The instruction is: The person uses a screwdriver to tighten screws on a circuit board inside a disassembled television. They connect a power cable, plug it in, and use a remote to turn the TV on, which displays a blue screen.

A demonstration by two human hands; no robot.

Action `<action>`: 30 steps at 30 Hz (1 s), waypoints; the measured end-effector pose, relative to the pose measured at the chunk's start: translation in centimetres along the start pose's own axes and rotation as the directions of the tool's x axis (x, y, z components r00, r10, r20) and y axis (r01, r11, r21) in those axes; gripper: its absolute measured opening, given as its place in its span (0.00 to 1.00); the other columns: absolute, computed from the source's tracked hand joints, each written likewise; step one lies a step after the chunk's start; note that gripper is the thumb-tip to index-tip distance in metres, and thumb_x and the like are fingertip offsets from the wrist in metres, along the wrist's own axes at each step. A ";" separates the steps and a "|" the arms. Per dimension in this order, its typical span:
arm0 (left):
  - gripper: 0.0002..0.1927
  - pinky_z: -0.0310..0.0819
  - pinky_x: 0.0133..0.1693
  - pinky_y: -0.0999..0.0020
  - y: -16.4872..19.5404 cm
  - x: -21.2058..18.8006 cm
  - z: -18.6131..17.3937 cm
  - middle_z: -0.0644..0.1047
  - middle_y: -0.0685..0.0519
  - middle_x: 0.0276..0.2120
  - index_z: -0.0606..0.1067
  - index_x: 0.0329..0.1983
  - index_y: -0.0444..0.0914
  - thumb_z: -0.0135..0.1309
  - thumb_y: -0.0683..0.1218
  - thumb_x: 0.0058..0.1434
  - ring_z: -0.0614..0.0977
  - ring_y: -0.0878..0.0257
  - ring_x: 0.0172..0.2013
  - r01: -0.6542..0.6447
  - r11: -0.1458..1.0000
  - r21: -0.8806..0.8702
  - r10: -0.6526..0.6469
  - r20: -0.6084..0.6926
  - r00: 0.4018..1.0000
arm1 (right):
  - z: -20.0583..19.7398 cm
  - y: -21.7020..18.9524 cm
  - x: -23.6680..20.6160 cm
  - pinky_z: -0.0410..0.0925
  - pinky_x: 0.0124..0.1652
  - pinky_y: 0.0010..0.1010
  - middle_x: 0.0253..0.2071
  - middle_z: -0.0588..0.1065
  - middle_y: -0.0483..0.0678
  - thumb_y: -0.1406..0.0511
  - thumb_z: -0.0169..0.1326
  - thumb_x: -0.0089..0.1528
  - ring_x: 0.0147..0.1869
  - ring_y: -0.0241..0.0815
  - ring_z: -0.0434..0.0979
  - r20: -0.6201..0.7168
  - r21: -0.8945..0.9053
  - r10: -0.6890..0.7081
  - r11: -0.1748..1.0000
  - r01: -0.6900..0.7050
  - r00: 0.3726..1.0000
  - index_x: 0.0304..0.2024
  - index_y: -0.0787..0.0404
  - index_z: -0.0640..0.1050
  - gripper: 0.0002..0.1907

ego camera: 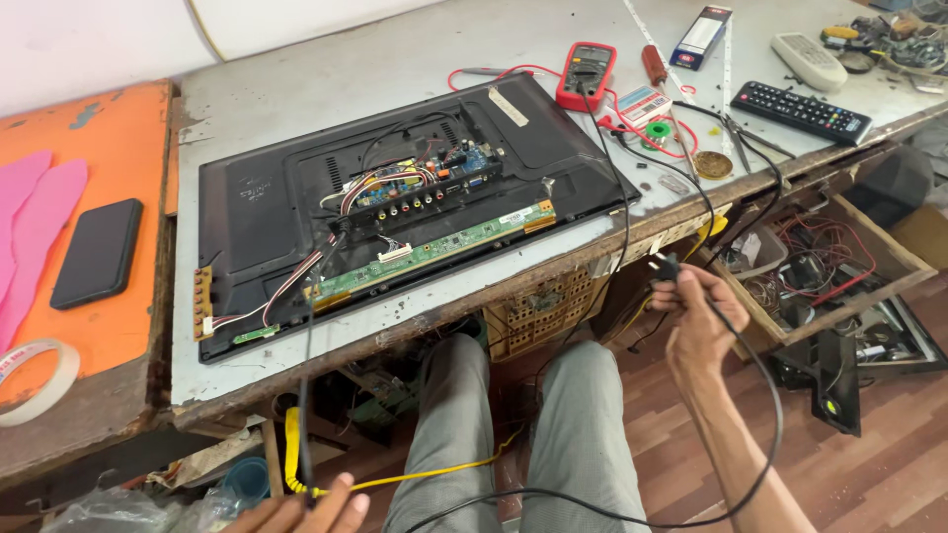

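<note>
A black flat-panel screen (267,197) lies face down on the grey workbench (326,69), its back open on a blue circuit board (425,188) and a long green board strip (434,252). My right hand (696,321) is held out past the bench's front edge and grips a black power plug (664,266) on a black cable (760,464) that loops down to the floor. My left hand (296,513) is low at the bottom edge, fingers spread, touching a thin black wire (306,395) hanging from the screen. My grey-trousered knees (513,434) are under the bench.
A red multimeter (588,74) with leads, a screwdriver (654,64), a solder reel (657,130) and two remotes (800,111) lie at the back right. An open drawer (869,286) of wires stands right. A black phone (97,252) and tape roll (35,380) rest on the orange table.
</note>
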State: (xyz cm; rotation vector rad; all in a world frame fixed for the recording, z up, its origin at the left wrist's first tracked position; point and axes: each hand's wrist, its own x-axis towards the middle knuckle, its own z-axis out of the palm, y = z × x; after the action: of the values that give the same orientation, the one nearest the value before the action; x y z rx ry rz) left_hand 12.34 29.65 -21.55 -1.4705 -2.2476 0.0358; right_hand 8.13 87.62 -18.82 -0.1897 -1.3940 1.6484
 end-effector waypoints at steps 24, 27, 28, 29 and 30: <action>0.14 0.82 0.40 0.62 -2.9 6.1 -8.9 0.82 0.43 0.47 0.81 0.45 0.36 0.55 0.42 0.56 0.86 0.57 0.39 -0.002 1.000 0.024 0.004 -0.081 0.997 | 4.1 4.2 -0.7 0.81 0.38 0.33 0.35 0.79 0.59 0.67 0.55 0.71 0.34 0.45 0.83 -0.176 0.307 0.342 0.910 -0.278 0.923 0.44 0.69 0.71 0.09; 0.13 0.81 0.40 0.61 -2.9 8.1 -9.7 0.81 0.43 0.46 0.81 0.45 0.36 0.56 0.43 0.57 0.85 0.54 0.39 -0.018 0.998 -0.062 0.007 -0.172 0.985 | 5.1 4.5 -0.5 0.82 0.38 0.36 0.34 0.79 0.59 0.67 0.56 0.69 0.34 0.47 0.84 -0.227 0.325 0.308 0.918 -0.226 0.924 0.43 0.69 0.70 0.10; 0.14 0.81 0.40 0.61 -2.6 9.0 -9.9 0.81 0.43 0.47 0.81 0.45 0.34 0.55 0.42 0.55 0.85 0.54 0.39 -0.013 0.997 -0.080 -0.002 -0.196 0.981 | 5.0 4.5 -0.5 0.82 0.38 0.35 0.34 0.79 0.59 0.67 0.57 0.68 0.34 0.46 0.84 -0.220 0.339 0.314 0.912 -0.229 0.924 0.43 0.69 0.70 0.11; 0.15 0.82 0.41 0.60 -2.1 9.8 -10.4 0.81 0.42 0.47 0.81 0.44 0.32 0.54 0.40 0.54 0.86 0.54 0.39 -0.008 0.995 -0.096 -0.013 -0.215 0.977 | 4.8 4.5 -0.6 0.82 0.38 0.34 0.34 0.79 0.58 0.67 0.57 0.68 0.35 0.46 0.84 -0.212 0.356 0.324 0.904 -0.236 0.922 0.44 0.69 0.70 0.11; 0.16 0.82 0.41 0.60 -1.8 10.5 -11.0 0.81 0.42 0.47 0.81 0.44 0.30 0.53 0.39 0.52 0.86 0.54 0.39 -0.004 0.994 -0.111 -0.022 -0.232 0.972 | 4.6 4.5 -0.8 0.82 0.38 0.33 0.34 0.79 0.58 0.67 0.58 0.68 0.35 0.45 0.84 -0.204 0.374 0.335 0.895 -0.243 0.920 0.45 0.69 0.70 0.12</action>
State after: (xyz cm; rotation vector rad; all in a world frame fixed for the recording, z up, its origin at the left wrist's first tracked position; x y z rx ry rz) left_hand 11.55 35.69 -7.46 -1.4383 -2.0939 -0.2563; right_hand 3.20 84.19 -21.35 -0.4166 -0.8888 2.0036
